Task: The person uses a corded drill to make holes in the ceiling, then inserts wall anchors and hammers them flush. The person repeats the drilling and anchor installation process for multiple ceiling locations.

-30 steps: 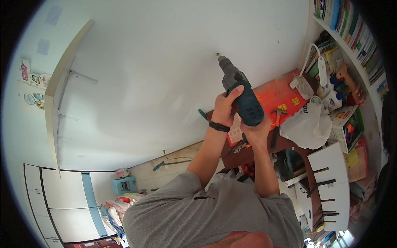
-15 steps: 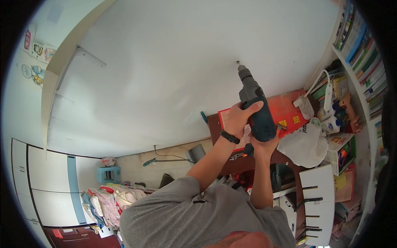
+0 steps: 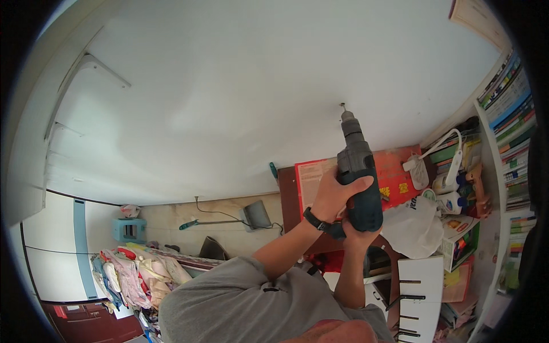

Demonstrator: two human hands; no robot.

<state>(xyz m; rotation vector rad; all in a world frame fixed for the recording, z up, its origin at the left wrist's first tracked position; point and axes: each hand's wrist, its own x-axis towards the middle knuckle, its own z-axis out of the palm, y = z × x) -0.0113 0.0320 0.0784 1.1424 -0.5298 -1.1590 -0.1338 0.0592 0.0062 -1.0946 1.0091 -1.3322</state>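
A dark blue and grey power drill [image 3: 362,182] points up at the white wall [image 3: 240,86]. Its thin bit meets the wall at a small dark hole [image 3: 342,104]; I cannot tell how deep the tip sits. My left hand [image 3: 334,195], with a black watch on its wrist, is wrapped round the left side of the drill's body, thumb across the top. At the tool's rear, my right hand [image 3: 361,238] closes on the drill from behind and below, its fingers mostly hidden by the housing.
Below the drill stands a dark red desk [image 3: 287,197] with a red box [image 3: 394,166], a white plastic bag [image 3: 420,226] and a white lamp [image 3: 456,151]. Bookshelves [image 3: 486,143] line the right. A long-handled dustpan [image 3: 255,216] lies on the floor by a blue stool [image 3: 128,230].
The whole view has shifted, so the drill and the hole appear lower and slightly to the right. Both hands keep their grip, and the bit stays at the same hole.
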